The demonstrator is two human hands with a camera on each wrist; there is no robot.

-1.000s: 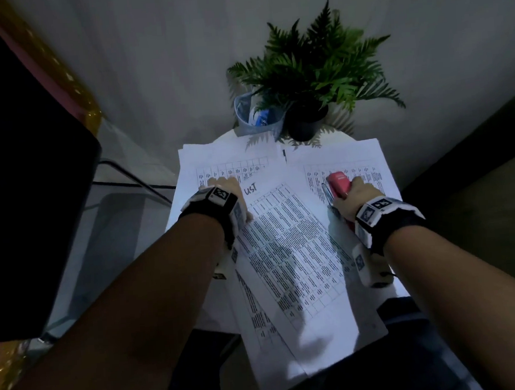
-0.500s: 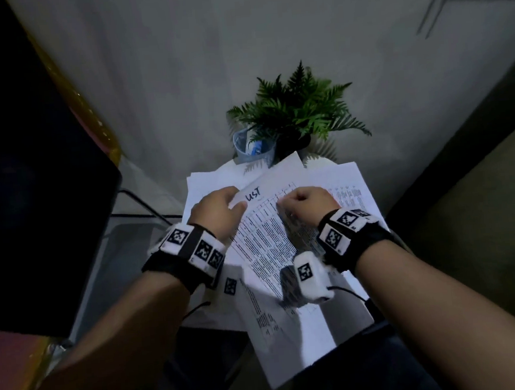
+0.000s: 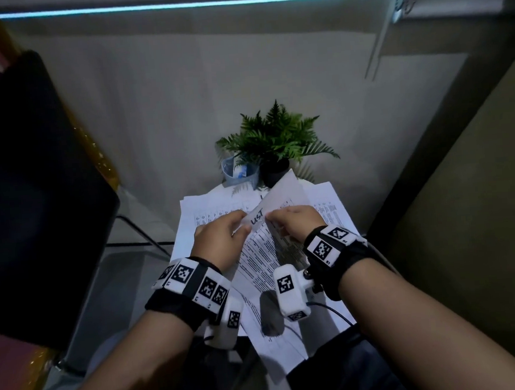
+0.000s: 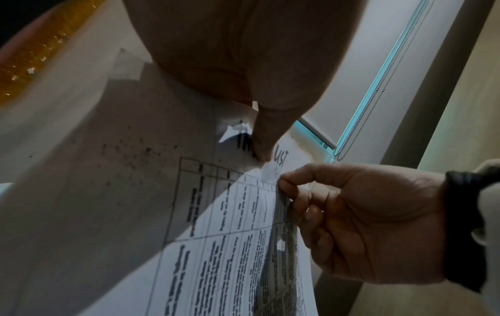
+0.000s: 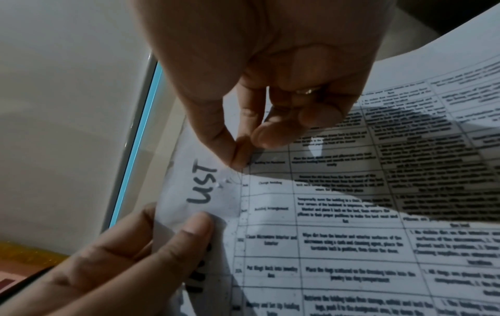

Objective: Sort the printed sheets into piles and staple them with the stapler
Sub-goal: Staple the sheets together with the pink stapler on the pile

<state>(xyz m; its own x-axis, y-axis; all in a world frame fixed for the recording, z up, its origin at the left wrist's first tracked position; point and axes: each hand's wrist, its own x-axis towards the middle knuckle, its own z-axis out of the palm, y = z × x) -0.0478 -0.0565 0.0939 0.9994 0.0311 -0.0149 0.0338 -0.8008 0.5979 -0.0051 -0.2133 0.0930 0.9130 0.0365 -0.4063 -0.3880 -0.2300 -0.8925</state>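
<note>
A set of printed sheets (image 3: 264,249) with tables and the handwritten letters "UST" is raised off the small table, its top corner tilted up. My left hand (image 3: 241,226) grips its top left edge, with the thumb (image 5: 189,226) on the front beside the letters. My right hand (image 3: 272,222) pinches the paper between thumb and forefinger (image 5: 238,158) just right of "UST", also seen in the left wrist view (image 4: 284,183). More printed sheets (image 3: 208,210) lie spread on the table underneath. The stapler is not in sight.
A potted fern (image 3: 277,144) and a clear plastic cup (image 3: 239,171) stand at the table's far edge against the wall. A black chair back (image 3: 35,180) fills the left side. A blind with a bead cord (image 3: 391,33) hangs at the upper right.
My right hand, which held a red stapler on the sheets, now pinches the paper. Both hands have lifted the "UST" set off the table. The head view has tilted up.
</note>
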